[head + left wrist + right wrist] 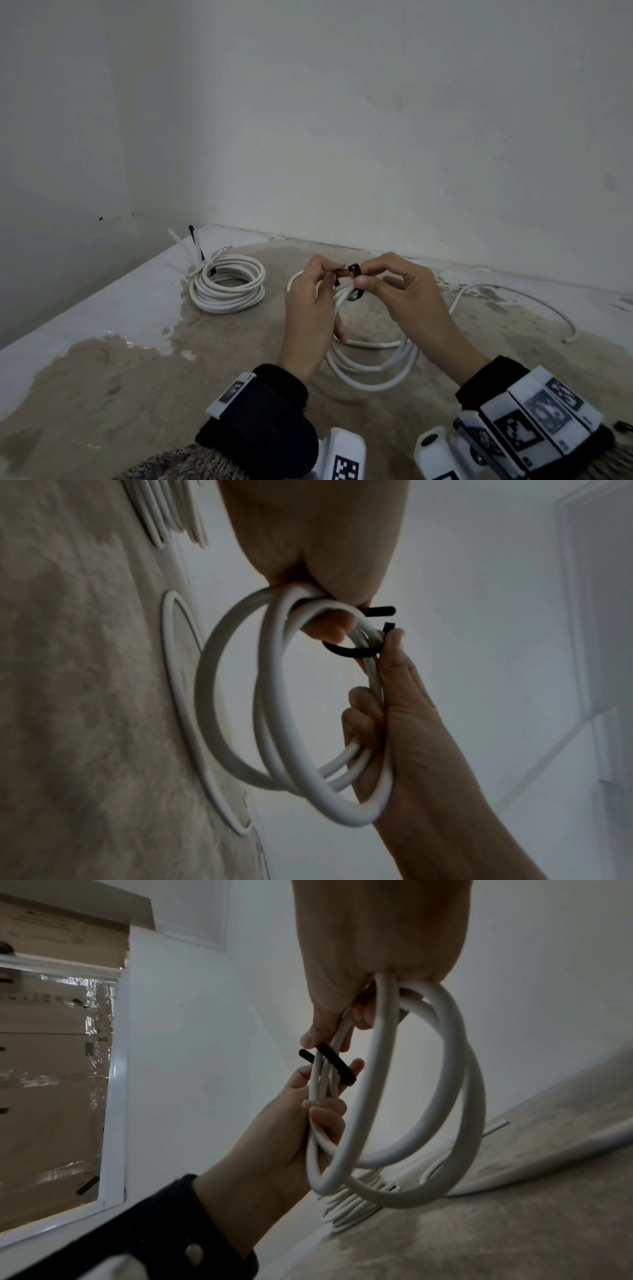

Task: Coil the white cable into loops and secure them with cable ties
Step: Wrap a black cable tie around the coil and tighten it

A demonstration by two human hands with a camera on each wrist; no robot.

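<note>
sleeves: black cuffs, grey knit | wrist mounts: white, black-white markers

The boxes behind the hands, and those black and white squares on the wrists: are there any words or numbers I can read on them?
"NG": the end of a word on the cardboard box wrapped in clear film, right wrist view.
The rest of that line of print, and the print on the box above it, is too blurred to read.
The wrist bands carry only black and white square code patterns, no letters.
Nothing else has writing.
</note>
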